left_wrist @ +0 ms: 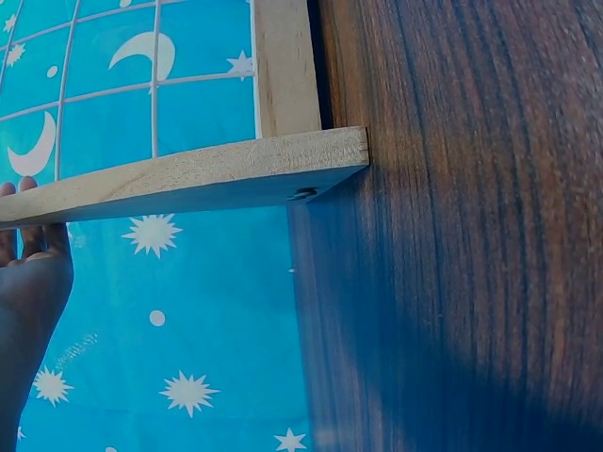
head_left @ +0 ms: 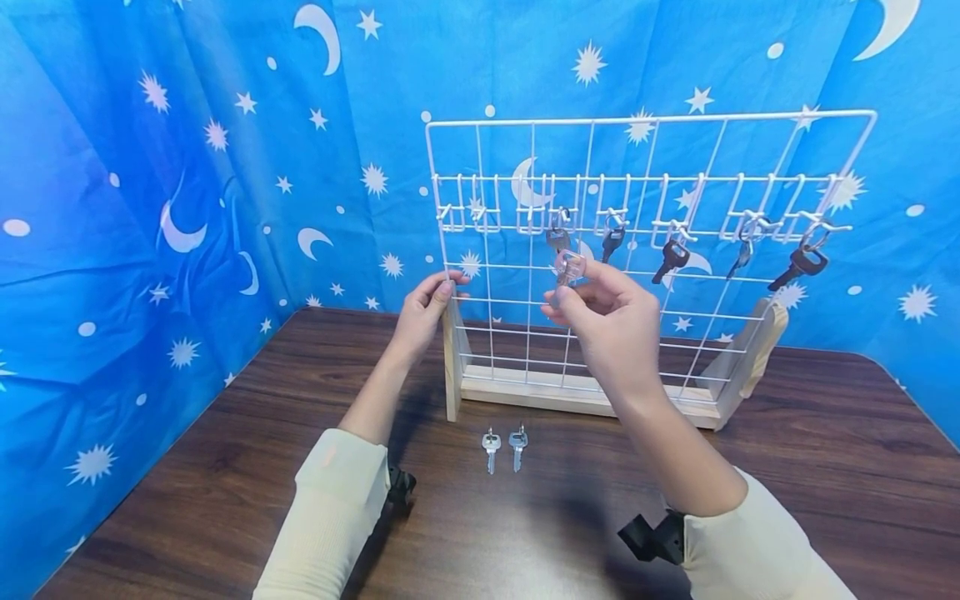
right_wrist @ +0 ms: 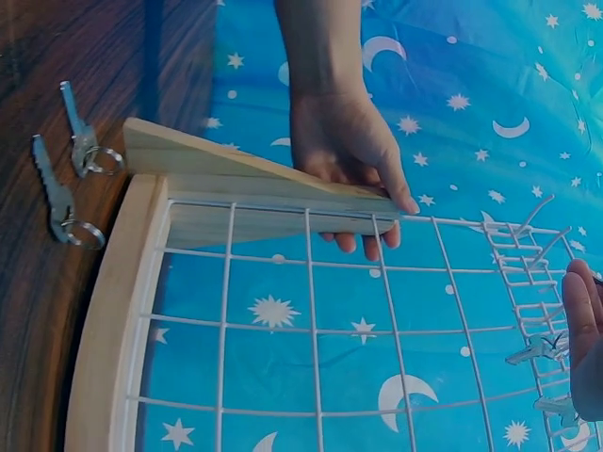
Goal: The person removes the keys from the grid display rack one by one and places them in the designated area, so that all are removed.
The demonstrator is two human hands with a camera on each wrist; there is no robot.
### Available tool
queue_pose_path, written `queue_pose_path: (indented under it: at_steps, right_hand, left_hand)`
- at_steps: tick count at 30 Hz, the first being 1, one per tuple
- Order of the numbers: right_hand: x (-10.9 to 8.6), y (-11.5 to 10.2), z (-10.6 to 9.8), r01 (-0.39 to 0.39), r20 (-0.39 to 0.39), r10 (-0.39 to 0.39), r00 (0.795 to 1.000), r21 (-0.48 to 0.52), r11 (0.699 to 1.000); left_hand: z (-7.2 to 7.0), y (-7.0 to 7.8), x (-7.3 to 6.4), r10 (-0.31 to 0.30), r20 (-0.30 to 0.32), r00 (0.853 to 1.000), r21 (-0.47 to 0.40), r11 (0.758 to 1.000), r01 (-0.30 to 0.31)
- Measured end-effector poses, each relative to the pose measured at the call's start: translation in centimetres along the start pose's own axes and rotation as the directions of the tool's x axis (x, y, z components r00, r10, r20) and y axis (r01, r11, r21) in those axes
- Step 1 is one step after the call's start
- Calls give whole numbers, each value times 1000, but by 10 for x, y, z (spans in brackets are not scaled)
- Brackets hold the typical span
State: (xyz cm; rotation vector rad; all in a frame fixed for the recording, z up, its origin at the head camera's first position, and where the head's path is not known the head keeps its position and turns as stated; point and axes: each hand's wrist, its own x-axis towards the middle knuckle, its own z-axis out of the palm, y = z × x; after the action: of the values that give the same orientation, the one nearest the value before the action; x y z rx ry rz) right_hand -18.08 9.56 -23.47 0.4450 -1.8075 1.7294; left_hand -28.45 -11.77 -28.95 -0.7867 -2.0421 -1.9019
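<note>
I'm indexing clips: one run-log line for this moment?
left hand: grips rack's wooden side; right hand: pinches ringed key; rack: hanging keys; table: two keys

Head view: from above your forearms [head_left: 701, 450], facing forward and down across the table [head_left: 465, 533] at the rack [head_left: 532, 390]; the widest and farthest back.
Left wrist view: close beside the rack's wooden side leg [left_wrist: 188, 179], turned sideways, table to the right.
Right wrist view: also sideways, table to the left, facing across the rack towards your left hand [right_wrist: 344, 141].
Head and right wrist share: that hand, the rack, two loose keys [right_wrist: 58, 200].
</note>
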Motion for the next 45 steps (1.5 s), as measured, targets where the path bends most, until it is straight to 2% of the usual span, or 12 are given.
queue_pose_path:
  at_steps: [3, 9, 15, 22, 25, 31, 36, 45]
  right_hand:
    - [-3, 2, -3, -16, 5, 16, 1000, -19, 1000]
    - [-10, 6, -8, -55, 28, 56, 998, -32, 998]
    - [-19, 13, -12, -105, 71, 109, 992, -57, 993]
    - [-27, 25, -14, -171, 113, 180, 977, -86, 982]
    - [-30, 31, -13, -208, 132, 215, 968, -65, 976]
    - [-35, 40, -12, -313, 153, 316, 936, -45, 949]
    - [-40, 49, -12, -375, 176, 381, 908, -70, 924]
    - [-43, 63, -13, -486, 248, 491, 835, -89, 870]
  left_hand:
    - [-1, -3, 1, 4, 2, 1000, 0, 1000, -4]
    - [-5, -22, 7, 0, -1, 1000, -30, 1000, 0]
    - [-6, -28, 7, 29, -11, 1000, -7, 1000, -29]
    - [1, 2, -1, -7, -7, 1000, 18, 1000, 7]
    - [0, 1, -1, -3, -7, 1000, 16, 1000, 3]
    - [0, 0, -1, 1, -4, 1000, 4, 1000, -1]
    - [0, 1, 0, -1, 0, 1000, 1, 1000, 1]
    - [0, 0, 0, 0, -2, 1000, 8, 1000, 0]
